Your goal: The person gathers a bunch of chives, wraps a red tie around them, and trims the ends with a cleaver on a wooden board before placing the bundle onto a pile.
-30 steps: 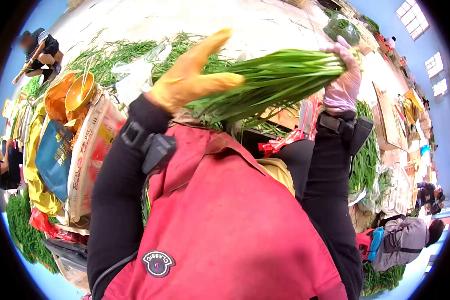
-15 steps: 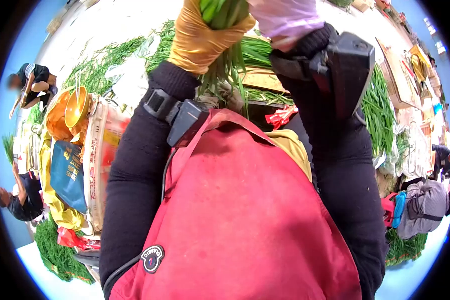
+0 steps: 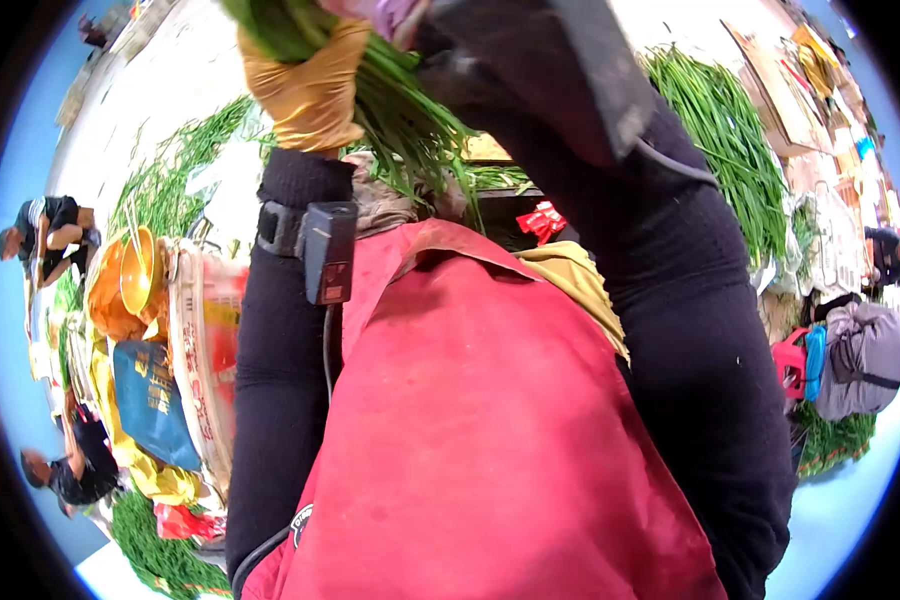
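Note:
A bunch of long green chives [image 3: 400, 105] hangs from my left hand [image 3: 315, 90], which wears an orange-yellow glove. The fingers are wrapped round the bunch, and its leaf ends fan out down to the right. Against the upper side of the bunch is my right hand [image 3: 395, 15], in a pale purple glove. It is cut off by the top edge of the view and blurred, so its fingers are hidden. Behind the bunch, more cut chives [image 3: 495, 178] lie by a wooden board. A red ribbon-like tie [image 3: 541, 222] sits just beyond my apron [image 3: 500, 420].
To the left stands a white crate [image 3: 205, 350] beside an orange bowl [image 3: 138, 275] and a blue bag [image 3: 153, 400]. Two people sit at far left. Chive piles lie at left [image 3: 185, 160] and right [image 3: 720, 145]. A grey bundle [image 3: 862, 360] is at far right.
Both hands have moved left with the chives, the right hand crossing inward over the bunch. The bunch has tilted, its leaf ends now swung to the right.

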`<state>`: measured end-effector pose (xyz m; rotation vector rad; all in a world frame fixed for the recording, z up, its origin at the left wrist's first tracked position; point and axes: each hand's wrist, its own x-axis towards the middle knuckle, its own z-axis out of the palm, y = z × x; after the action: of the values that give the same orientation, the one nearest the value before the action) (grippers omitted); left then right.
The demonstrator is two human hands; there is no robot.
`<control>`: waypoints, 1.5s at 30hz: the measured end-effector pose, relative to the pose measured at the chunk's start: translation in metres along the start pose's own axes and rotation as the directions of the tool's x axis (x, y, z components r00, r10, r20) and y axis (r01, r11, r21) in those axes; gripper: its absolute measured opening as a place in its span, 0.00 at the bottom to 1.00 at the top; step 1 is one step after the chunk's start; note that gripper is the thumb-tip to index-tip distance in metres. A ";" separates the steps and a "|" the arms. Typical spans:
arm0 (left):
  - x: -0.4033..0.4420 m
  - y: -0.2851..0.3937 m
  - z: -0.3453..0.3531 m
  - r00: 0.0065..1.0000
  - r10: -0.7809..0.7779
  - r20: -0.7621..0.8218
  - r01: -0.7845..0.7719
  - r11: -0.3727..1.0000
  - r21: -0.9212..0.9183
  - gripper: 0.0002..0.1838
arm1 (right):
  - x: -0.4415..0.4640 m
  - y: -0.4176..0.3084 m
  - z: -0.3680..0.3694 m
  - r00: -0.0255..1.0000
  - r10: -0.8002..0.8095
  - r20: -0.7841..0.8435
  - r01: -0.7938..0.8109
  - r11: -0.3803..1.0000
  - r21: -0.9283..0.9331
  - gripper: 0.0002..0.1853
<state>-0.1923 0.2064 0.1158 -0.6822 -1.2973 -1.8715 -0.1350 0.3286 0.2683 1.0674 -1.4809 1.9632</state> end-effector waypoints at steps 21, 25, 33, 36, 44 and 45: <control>-0.006 0.014 -0.167 0.618 -0.568 -0.544 0.342 0.817 -0.465 0.17 | -0.240 0.069 -0.133 0.575 0.784 -0.233 -0.818 0.542 -0.196 0.13; -0.016 0.017 -0.180 0.598 -0.629 -0.496 0.346 0.761 -0.549 0.17 | -0.236 0.095 -0.109 0.535 0.814 -0.226 -0.836 0.548 -0.008 0.16; -0.032 0.019 -0.192 0.558 -0.632 -0.537 0.322 0.762 -0.562 0.23 | -0.226 0.110 -0.099 0.480 0.864 -0.151 -0.877 0.478 -0.055 0.10; -0.038 0.017 -0.197 0.527 -0.634 -0.565 0.318 0.764 -0.561 0.23 | -0.220 0.114 -0.096 0.427 0.896 -0.124 -0.902 0.412 -0.129 0.12; -0.047 0.016 -0.203 0.502 -0.633 -0.589 0.333 0.770 -0.544 0.22 | -0.215 0.128 -0.090 0.419 0.900 -0.122 -0.908 0.415 -0.053 0.16; -0.048 0.016 -0.204 0.495 -0.635 -0.593 0.338 0.770 -0.541 0.22 | -0.217 0.131 -0.097 0.375 0.924 -0.077 -0.927 0.374 -0.024 0.16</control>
<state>-0.1542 0.0248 0.0173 0.4169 -0.5932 -2.5002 -0.1325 0.3985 0.0063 -0.0149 -2.4242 2.5387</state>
